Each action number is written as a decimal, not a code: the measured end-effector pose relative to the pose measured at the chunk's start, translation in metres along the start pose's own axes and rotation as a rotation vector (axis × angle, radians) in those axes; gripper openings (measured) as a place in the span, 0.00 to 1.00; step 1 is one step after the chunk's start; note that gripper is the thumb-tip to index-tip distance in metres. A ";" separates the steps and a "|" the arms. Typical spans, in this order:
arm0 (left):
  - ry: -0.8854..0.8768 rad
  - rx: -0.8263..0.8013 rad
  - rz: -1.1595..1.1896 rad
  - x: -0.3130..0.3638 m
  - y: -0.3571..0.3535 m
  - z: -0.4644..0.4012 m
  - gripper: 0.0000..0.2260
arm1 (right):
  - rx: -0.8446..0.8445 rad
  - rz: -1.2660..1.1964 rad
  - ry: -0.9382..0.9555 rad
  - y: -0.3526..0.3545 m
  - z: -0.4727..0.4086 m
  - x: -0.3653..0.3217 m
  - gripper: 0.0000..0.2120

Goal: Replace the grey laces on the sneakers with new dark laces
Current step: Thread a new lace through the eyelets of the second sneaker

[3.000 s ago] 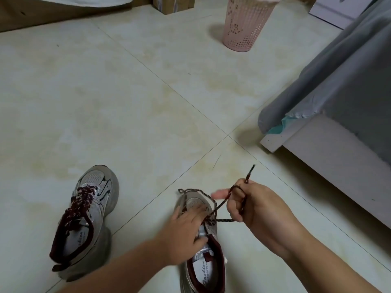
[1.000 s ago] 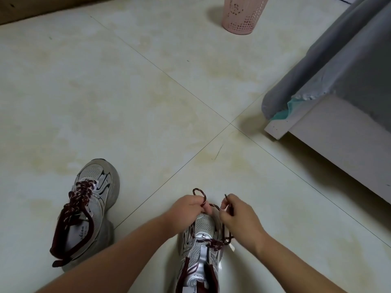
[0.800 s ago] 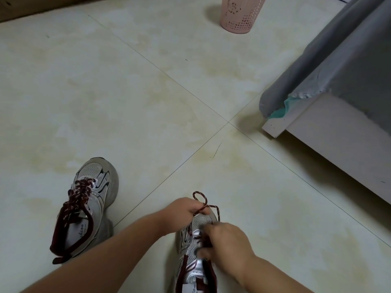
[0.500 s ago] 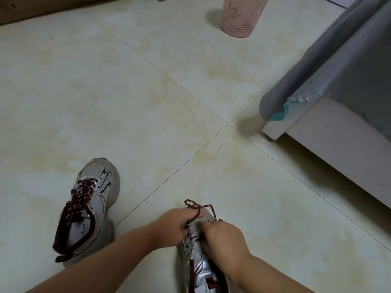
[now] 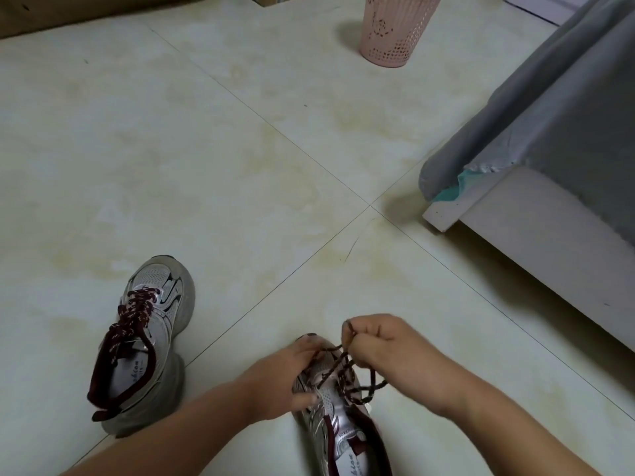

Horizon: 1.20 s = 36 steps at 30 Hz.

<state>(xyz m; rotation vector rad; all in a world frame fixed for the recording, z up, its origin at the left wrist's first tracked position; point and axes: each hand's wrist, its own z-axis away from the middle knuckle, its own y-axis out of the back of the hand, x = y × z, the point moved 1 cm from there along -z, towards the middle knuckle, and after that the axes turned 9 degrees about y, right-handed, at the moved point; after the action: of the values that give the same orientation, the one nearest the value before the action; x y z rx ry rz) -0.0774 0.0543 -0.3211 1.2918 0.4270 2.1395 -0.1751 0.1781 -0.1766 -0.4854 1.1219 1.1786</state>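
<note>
Where the view came closest, a silver-grey sneaker (image 5: 335, 410) with a maroon collar stood on the tiled floor (image 5: 206, 173), toe pointing away. Left hand (image 5: 285, 379): fingers curled against the toe end, pinching a strand of the dark lace (image 5: 343, 369). Right hand (image 5: 388, 352): closed into a fist round the lace, drawing it up just above the toe; a loop of the lace hung off the sneaker's right side. Second sneaker (image 5: 147, 341): same make, well to the left on the floor, already threaded with a dark lace, toe also pointing away. Bed (image 5: 549, 214): pale frame, grey sheet hanging over its corner, farther off at the right. Pink perforated bin (image 5: 395, 29): upright on the floor at the far end.
</note>
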 end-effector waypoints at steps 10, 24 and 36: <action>-0.009 0.059 -0.070 -0.004 -0.010 0.006 0.35 | -0.104 0.833 -0.332 -0.024 -0.013 0.074 0.14; -0.005 0.123 -0.222 0.008 -0.014 0.006 0.30 | -0.205 0.624 -0.143 -0.008 -0.005 0.031 0.17; 0.052 0.117 -0.359 0.023 -0.005 0.012 0.30 | -0.085 0.124 0.065 0.021 0.033 -0.050 0.18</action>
<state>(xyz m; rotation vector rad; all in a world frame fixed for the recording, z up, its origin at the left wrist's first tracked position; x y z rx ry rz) -0.0730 0.0724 -0.3023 1.1241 0.7551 1.8697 -0.1782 0.1884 -0.1144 -0.5288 1.1750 1.3310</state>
